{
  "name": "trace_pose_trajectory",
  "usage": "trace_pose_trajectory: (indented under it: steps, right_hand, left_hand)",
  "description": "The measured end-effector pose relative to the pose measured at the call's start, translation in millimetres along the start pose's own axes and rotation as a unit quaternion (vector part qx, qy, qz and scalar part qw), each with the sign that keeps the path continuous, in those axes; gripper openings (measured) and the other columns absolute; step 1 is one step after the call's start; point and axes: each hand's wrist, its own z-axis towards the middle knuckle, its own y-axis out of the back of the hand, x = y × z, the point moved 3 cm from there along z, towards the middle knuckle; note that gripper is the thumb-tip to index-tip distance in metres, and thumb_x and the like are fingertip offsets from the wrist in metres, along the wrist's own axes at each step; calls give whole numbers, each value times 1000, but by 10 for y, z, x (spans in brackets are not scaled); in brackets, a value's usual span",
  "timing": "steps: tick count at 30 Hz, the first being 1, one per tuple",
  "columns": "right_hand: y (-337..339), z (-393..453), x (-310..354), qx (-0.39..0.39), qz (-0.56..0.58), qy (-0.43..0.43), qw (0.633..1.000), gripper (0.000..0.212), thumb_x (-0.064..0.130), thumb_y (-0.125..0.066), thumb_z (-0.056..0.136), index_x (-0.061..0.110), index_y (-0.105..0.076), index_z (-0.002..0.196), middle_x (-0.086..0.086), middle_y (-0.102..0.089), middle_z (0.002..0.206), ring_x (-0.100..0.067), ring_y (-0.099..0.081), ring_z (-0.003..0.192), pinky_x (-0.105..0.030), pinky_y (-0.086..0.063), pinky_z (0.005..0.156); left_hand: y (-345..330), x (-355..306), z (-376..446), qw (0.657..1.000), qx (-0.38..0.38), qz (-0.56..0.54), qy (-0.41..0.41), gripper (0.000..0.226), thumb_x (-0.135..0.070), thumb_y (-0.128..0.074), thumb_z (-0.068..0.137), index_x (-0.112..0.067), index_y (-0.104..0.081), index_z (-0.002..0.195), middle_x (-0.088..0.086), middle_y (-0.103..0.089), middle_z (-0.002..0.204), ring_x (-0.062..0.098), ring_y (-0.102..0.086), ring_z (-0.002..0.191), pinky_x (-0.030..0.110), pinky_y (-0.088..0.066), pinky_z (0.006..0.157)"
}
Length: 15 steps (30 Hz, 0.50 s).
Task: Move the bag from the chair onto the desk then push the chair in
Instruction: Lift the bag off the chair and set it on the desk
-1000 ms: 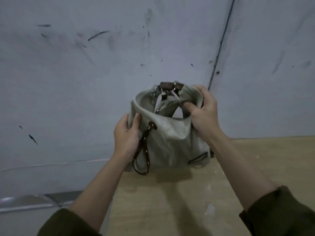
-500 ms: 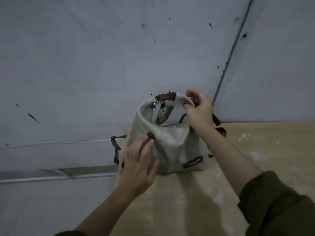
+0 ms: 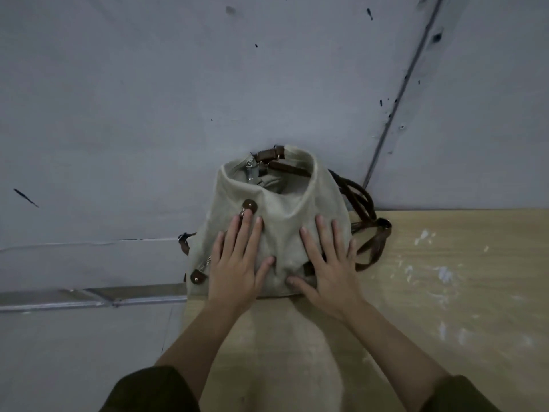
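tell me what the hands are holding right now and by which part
Nothing is gripped. The left hand and right hand lie flat, fingers spread, on the front of the bag.

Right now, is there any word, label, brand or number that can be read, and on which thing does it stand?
None can be read.
The bag shows no lettering on its visible cloth; the right hand covers most of a dark patch, so any text there is hidden.
The desk and wall bear only marks and smears, no writing.
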Motion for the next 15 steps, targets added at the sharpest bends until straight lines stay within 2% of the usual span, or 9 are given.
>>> trace_pose_trajectory:
  steps: [2, 5, 11, 13, 15]
  right_hand:
    - [-22, 159, 20, 12, -1, -12, 1000, 84, 70, -36, 77, 40, 8, 141, 6, 9, 155, -23, 11, 142, -66, -7, 107]
    - [-101, 357, 96, 30, -4, -23, 999, 86, 70, -36, 76, 39, 10, 141, 5, 7, 154, -24, 10, 141, -71, -13, 104]
    - [-108, 530, 100, 77, 26, -24, 996, 87, 72, -33, 70, 46, 16, 137, 6, 17, 154, -22, 19, 140, -68, -2, 107]
    - [-74, 498, 113, 82, 28, -15, 996, 89, 70, -41, 73, 45, 15, 137, 5, 17, 155, -22, 19, 140, -66, -1, 108]
    - [-22, 444, 132, 91, 20, -7, 996, 92, 57, -55, 78, 43, 13, 138, 4, 16, 155, -22, 19, 140, -65, -2, 109]
  left_hand:
    - [-12, 83, 146, 1000, 8, 16, 12, 63, -55, -12, 93, -23, -2, 147, -1, -12, 155, 14, -8, 143, 36, -9, 114]
    - [-23, 239, 286, 999, 20, 37, 16, 64, -55, -8, 93, -21, -2, 147, 2, -12, 155, 16, -9, 142, 37, -11, 113]
    - [38, 305, 407, 998, 44, 24, 25, 70, -60, -2, 88, -18, 4, 144, -2, -4, 154, 16, -5, 144, 41, -15, 114]
    - [71, 272, 367, 999, 47, 4, 23, 71, -61, -4, 88, -19, 5, 144, -4, 0, 154, 16, -3, 144, 39, -10, 114]
    - [135, 250, 310, 999, 49, -11, 10, 70, -58, -15, 88, -19, 3, 144, -4, 0, 154, 16, -2, 144, 37, -9, 114]
